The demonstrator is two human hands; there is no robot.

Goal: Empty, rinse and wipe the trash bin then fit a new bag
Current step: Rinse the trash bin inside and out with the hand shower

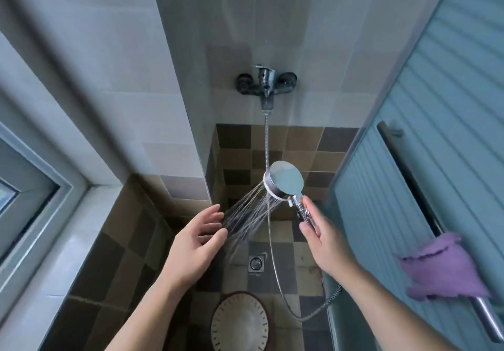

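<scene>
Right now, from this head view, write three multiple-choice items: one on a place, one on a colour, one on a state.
1. Where does the cloth hang?
A. on the door's bar
B. on the faucet
C. on the window frame

2. What colour is that cloth?
A. white
B. purple
C. green

3. What state is the shower head in?
A. off and dry
B. hung on the wall
C. spraying water

Answers:
1 A, it drapes over the metal bar on the right.
2 B, plainly purple.
3 C, the right hand holds its handle and the jets reach the left hand.

Purple cloth (441,266) on door rail (409,176)
</scene>
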